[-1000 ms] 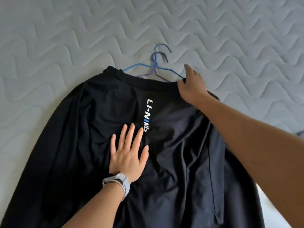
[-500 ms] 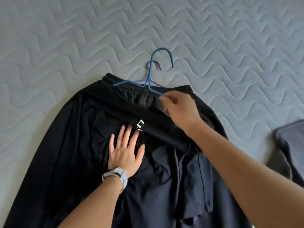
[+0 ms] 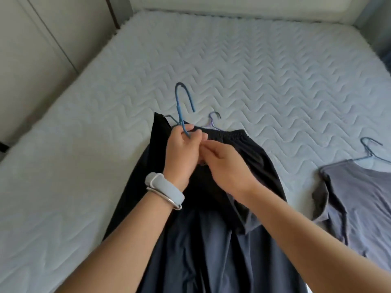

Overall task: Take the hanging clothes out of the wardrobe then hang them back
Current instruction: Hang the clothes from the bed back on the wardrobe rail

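Black garment (image 3: pixel 211 240) lies spread on the bed (image 3: pixel 275 81), collar end away from the person, part of it raised at the left. Left hand (image 3: pixel 182 153) is closed around the neck of the blue hanger (image 3: pixel 179 106), hook standing upright above the fingers. Right hand (image 3: pixel 226 163) sits just beside it, fingers pinched narrow near the collar; whether they grip cloth or wire, cannot tell. Pale watch (image 3: pixel 164 190) on the left wrist.

Handling, by judgement: fabric looks thin, soft, slippery, so it should slide off the wire easily and sag without support. The hanger is thin wire, light, likely springy. Best hold is the hanger's neck under the hook, the other hand easing the collar.

A second, purple hanger (image 3: pixel 213 120) lies touching the waistband or collar edge behind; its hook could snag. Grey garment (image 3: pixel 359 197) on its own hanger (image 3: pixel 370 151) lies well apart, to the right. Wardrobe door (image 3: pixel 31 49) stands left of the bed.
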A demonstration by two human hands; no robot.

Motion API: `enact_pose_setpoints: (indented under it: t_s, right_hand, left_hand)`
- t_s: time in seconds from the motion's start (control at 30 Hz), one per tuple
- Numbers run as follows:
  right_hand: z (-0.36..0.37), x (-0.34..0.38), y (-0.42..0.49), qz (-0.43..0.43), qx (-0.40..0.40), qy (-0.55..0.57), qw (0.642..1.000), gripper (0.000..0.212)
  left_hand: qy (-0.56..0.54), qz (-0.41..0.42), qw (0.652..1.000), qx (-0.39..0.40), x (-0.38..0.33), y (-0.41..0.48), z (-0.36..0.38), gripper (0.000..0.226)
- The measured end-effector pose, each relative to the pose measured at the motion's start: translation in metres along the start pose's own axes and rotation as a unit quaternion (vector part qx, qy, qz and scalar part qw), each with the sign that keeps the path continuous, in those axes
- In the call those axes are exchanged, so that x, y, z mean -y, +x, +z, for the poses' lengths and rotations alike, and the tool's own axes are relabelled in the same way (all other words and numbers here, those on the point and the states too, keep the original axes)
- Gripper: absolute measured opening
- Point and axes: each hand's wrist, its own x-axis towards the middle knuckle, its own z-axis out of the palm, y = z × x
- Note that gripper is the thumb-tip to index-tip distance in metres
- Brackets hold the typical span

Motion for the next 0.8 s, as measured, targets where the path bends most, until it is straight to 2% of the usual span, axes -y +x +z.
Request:
enact_pose_setpoints:
  t_s: [0.03,0.1,0.2,0.27,0.37,0.47,0.57,0.63,0.7,0.8]
  right_hand:
    - [-0.005,0.022,-0.011,-0.016,0.016,-0.013,1.000,0.026]
    - [-0.021,0.067,-0.033,-0.038,0.030,-0.020,0.999,0.024]
    - [-0.040,0.131,-0.057,-0.104,-0.037,-0.055,0.992,0.018]
    - [-0.047,0.175,-0.071,-0.161,-0.069,-0.100,0.979,0.022]
    - [-0.049,0.241,-0.100,-0.249,-0.004,-0.182,0.951,0.038]
    - [-0.043,0.306,-0.140,-0.320,0.051,-0.225,0.919,0.031]
    - [-0.032,0.368,-0.181,-0.374,0.066,-0.194,0.905,0.012]
    - [-0.018,0.402,-0.204,-0.408,0.058,-0.167,0.896,0.010]
    - [-0.002,0.427,-0.221,-0.427,0.056,-0.140,0.892,0.012]
    - [0.031,0.457,-0.245,-0.443,0.061,-0.107,0.888,0.018]
  left_hand:
    - [0.009,0.015,1.000,-0.002,-0.021,-0.010,-0.009,0.007]
    - [0.058,0.039,0.997,0.022,-0.063,-0.034,-0.031,0.020]
    - [0.173,0.065,0.980,0.068,-0.124,-0.081,-0.069,0.015]
    - [0.228,0.086,0.968,0.064,-0.165,-0.121,-0.095,0.018]
    - [0.315,0.152,0.936,0.036,-0.224,-0.190,-0.131,0.021]
    - [0.364,0.221,0.905,-0.015,-0.279,-0.257,-0.166,0.023]
    - [0.387,0.285,0.873,-0.079,-0.321,-0.320,-0.202,0.022]
    - [0.380,0.311,0.861,-0.132,-0.338,-0.356,-0.231,0.018]
    - [0.351,0.319,0.859,-0.190,-0.347,-0.386,-0.263,0.013]
    - [0.366,0.263,0.858,-0.248,-0.347,-0.436,-0.319,0.015]
